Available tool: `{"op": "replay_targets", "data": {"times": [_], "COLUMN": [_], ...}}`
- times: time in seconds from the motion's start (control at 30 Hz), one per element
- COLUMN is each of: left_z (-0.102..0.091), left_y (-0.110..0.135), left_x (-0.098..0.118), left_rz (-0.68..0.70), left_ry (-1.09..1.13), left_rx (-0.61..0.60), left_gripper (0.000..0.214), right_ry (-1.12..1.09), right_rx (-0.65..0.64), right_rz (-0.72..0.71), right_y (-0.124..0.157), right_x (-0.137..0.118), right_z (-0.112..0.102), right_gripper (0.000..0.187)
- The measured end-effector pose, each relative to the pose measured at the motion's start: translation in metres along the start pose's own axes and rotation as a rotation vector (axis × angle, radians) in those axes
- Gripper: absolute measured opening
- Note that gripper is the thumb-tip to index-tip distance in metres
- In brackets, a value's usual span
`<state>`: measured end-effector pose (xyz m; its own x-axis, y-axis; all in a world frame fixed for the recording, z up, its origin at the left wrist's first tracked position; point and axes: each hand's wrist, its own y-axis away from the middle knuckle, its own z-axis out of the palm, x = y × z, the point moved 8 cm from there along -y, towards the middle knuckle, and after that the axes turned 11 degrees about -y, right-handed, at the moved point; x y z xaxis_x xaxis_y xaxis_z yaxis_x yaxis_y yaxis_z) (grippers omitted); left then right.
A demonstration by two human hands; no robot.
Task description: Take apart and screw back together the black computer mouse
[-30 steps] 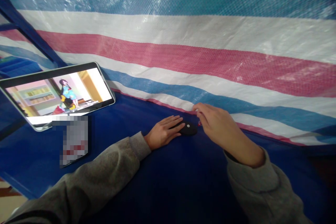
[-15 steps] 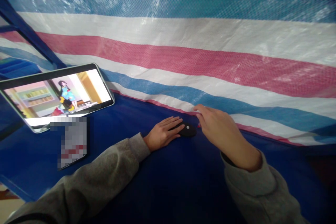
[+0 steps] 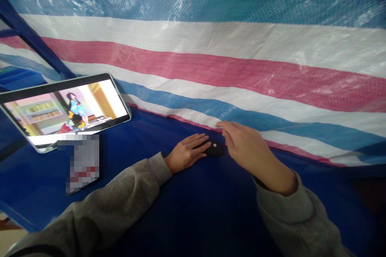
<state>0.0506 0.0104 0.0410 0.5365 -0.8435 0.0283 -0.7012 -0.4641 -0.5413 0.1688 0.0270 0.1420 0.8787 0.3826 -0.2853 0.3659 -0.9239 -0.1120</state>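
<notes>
A small black oval object (image 3: pixel 214 148) with a white dot on top lies on the dark blue surface (image 3: pixel 193 204). My left hand (image 3: pixel 187 152) rests flat beside it, fingers stretched out and touching its left end. My right hand (image 3: pixel 245 147) hovers over its right end, fingers loosely curved and pointing left; nothing shows in them. Both arms wear grey sleeves.
A tablet (image 3: pixel 63 108) playing a cartoon leans at the left. A blurred-out flat item (image 3: pixel 82 162) lies in front of it. A striped blue, white and red tarp (image 3: pixel 241 72) forms the wall behind. A blue metal bar (image 3: pixel 33 42) runs at upper left.
My right hand has shifted a little to the left, covering the small red bit seen beside the black object. My left hand has stayed put.
</notes>
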Motion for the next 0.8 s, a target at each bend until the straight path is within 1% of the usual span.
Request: {"op": "replay_targets", "data": {"times": [0.07,0.17,0.27,0.4,0.53,0.6,0.73,0.8], "left_z": [0.000,0.001,0.003,0.004,0.003,0.003,0.003,0.002], "left_y": [0.000,0.000,0.001,0.001,0.001,0.001,0.001,0.000], "left_x": [0.000,0.000,-0.001,-0.001,-0.001,-0.001,-0.001,-0.001], "left_rz": [-0.001,0.000,-0.001,-0.009,-0.004,-0.005,-0.006,-0.004], "left_ry": [-0.006,-0.011,-0.007,0.002,0.003,-0.001,0.001,0.004], "left_rx": [0.006,-0.002,-0.015,-0.017,-0.016,-0.018,-0.014,-0.006], "left_gripper": [0.038,0.038,0.039,0.040,0.040,0.040,0.040,0.040], "right_ry": [-0.013,-0.026,-0.009,-0.026,-0.047,-0.047,-0.062,-0.066], "right_rx": [0.002,0.003,0.015,-0.002,0.002,0.012,-0.006,-0.017], "right_rz": [-0.020,-0.003,0.008,-0.045,0.011,0.021,-0.043,-0.037], "right_y": [0.000,0.000,0.000,0.000,0.000,-0.001,-0.001,-0.001], "right_x": [-0.002,0.000,0.003,0.000,0.007,0.010,0.005,0.005], "right_z": [-0.001,-0.001,-0.002,-0.001,-0.002,-0.003,-0.002,-0.002], "right_gripper": [0.033,0.027,0.031,0.036,0.032,0.034,0.038,0.037]}}
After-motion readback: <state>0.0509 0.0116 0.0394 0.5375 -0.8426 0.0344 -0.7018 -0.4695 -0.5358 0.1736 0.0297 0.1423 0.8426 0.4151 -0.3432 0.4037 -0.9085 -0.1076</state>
